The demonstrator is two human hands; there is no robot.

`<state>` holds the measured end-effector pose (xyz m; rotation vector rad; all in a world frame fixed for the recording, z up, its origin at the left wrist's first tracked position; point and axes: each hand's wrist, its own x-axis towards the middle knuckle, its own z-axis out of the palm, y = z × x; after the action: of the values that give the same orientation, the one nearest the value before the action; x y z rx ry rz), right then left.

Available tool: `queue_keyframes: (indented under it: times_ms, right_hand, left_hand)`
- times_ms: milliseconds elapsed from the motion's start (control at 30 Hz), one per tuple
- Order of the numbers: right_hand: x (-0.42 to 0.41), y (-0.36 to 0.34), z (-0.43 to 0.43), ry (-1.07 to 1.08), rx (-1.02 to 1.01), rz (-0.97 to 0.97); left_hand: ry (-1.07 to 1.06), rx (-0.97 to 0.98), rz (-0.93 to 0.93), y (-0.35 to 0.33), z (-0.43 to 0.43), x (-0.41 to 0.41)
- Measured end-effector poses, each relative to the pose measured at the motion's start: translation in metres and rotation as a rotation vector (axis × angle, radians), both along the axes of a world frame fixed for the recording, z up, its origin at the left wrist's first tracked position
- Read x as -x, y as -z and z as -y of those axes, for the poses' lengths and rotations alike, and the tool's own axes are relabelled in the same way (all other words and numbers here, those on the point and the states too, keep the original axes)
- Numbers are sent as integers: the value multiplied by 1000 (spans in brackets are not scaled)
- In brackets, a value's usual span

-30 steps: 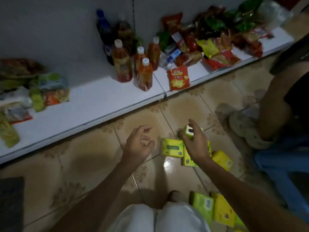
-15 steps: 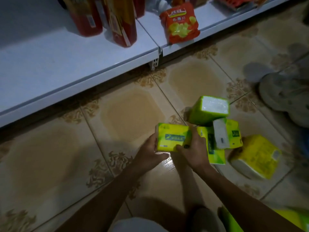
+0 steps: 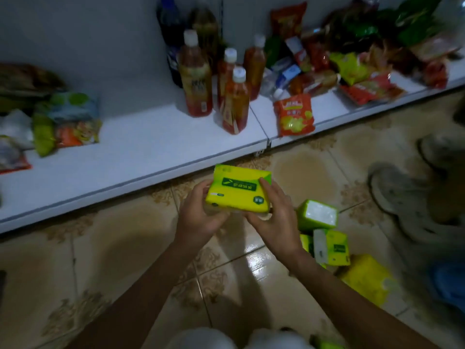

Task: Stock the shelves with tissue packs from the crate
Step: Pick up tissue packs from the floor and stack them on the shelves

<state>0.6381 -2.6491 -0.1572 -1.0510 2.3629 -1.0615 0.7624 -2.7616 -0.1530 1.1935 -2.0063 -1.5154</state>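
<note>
Clasping the tissue pack [image 3: 239, 191], left grip [image 3: 198, 219] and right grip [image 3: 275, 222], long axis left-right.

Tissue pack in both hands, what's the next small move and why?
Probably carry the tissue pack forward and set it on the bare stretch of white shelf left of the bottles. The left hand and right hand grip it just short of the shelf edge.

Yellow-green tissue pack [image 3: 238, 191], label up, between your left hand [image 3: 198, 219] and right hand [image 3: 275, 222], before the white shelf [image 3: 141, 157], other packs [image 3: 317, 215] on floor [image 3: 120, 248] beside.
</note>
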Motion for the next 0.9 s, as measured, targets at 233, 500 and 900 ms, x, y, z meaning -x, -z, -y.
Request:
queue_keyframes:
  times_ms: [233,500,900]
  right_hand:
    - [0,-290,26,-87,140,-36]
    - [-11,-581,50,-130,330,-195]
    - [-75,-819,123,-229,709,-287]
  left_hand:
    - [-90,0,-127,-285,17,-6]
    - [-118,222,-245,-582,36,-24]
    - [-190,588,-310,-824,95,-116]
